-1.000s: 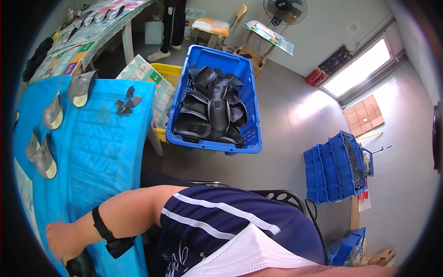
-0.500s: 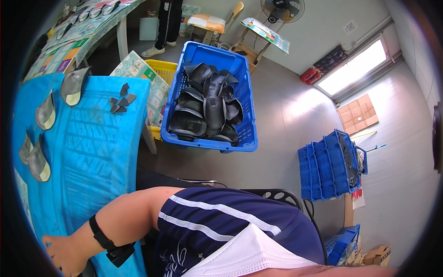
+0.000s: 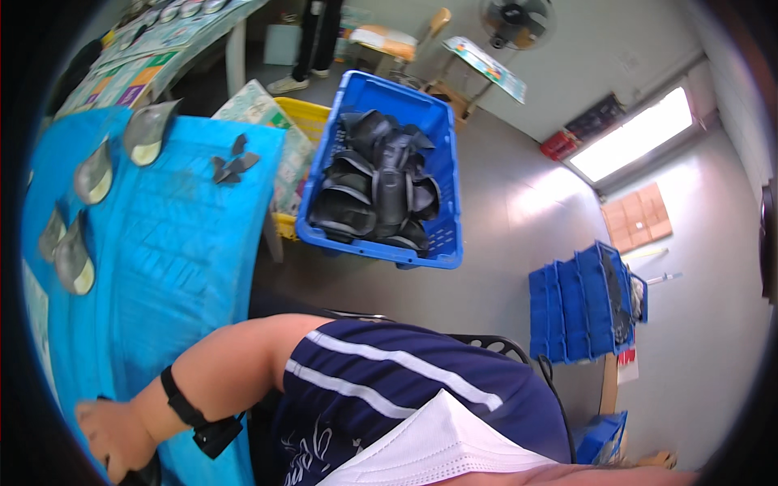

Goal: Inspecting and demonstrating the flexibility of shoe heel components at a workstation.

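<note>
My right hand [image 3: 120, 441] is at the lower left, over the blue-covered table [image 3: 174, 267]. Its fingers are curled down and partly blurred, closed on a black curved piece [image 3: 144, 475] that the lower edge cuts off. A black strap with a small box [image 3: 215, 437] is around that wrist. Beyond the hand, several dark grey curved shells with pale tips [image 3: 75, 263] lie along the table's left side. Small dark pointed scraps [image 3: 232, 166] form a cluster near the far right corner. My left hand is out of sight.
Right of the table stands a blue crate [image 3: 454, 219] holding several black moulded shells [image 3: 391, 198], with a yellow basket [image 3: 304, 113] behind it. Stacked blue crates [image 3: 571, 312] stand farther right. At the back are a person's legs [image 3: 312, 40], a chair [image 3: 385, 42] and a fan [image 3: 512, 20].
The whole view has shifted, so the table and crate sit slightly farther right. My right hand stays low over the table, with more of the black piece showing beneath it.
</note>
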`<state>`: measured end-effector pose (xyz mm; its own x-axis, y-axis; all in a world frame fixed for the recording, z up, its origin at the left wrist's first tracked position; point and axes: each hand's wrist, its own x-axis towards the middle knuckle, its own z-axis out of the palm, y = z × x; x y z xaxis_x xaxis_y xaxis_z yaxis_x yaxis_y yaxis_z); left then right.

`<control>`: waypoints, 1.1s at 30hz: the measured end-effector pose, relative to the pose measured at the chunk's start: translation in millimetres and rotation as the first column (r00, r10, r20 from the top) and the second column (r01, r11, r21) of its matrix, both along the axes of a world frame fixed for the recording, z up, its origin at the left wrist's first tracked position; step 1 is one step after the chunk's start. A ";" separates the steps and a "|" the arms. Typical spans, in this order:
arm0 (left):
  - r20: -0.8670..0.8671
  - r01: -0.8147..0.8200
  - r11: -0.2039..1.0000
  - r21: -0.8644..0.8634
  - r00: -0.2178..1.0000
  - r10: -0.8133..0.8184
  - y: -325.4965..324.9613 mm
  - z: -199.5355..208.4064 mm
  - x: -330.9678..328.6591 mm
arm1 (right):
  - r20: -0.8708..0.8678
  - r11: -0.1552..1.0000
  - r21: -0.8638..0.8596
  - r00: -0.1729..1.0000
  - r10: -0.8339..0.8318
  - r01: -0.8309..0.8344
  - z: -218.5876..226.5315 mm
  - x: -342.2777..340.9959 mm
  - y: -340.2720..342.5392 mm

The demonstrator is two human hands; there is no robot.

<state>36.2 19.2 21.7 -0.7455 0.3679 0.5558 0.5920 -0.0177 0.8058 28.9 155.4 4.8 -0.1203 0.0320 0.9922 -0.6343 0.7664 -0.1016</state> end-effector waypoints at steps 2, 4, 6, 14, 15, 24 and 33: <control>-0.166 0.065 0.989 -0.135 0.982 -0.088 -54.0 -41.4 -55.0 | -0.150 0.997 -0.055 0.988 0.038 -0.047 25.2 9.7 -11.8; -0.010 0.045 0.990 -0.133 0.999 -0.047 -89.5 -63.8 -61.9 | -0.053 1.000 -0.012 0.999 0.014 -0.015 22.2 17.9 -11.2; 0.350 0.089 0.996 0.018 0.932 -0.090 -69.0 -25.8 -24.5 | 0.128 1.000 0.010 0.992 -0.013 0.012 32.2 40.8 -18.9; -0.220 0.027 0.990 -0.140 0.974 -0.057 -24.3 11.2 4.5 | 0.021 0.984 0.175 0.999 -0.029 0.025 37.2 53.8 5.7; -0.242 0.016 0.992 -0.125 0.969 -0.046 -27.2 10.7 4.2 | 0.022 0.977 0.205 0.998 -0.067 0.061 40.8 55.3 3.1; -0.382 -0.009 0.988 -0.153 0.923 -0.051 -30.5 12.8 4.3 | 0.103 0.947 0.307 0.986 -0.128 0.091 40.8 68.3 -5.4; -0.579 -0.103 0.966 -0.239 0.813 -0.056 -40.6 13.9 2.3 | 0.457 0.987 0.141 0.889 0.010 -0.083 48.6 79.7 -13.2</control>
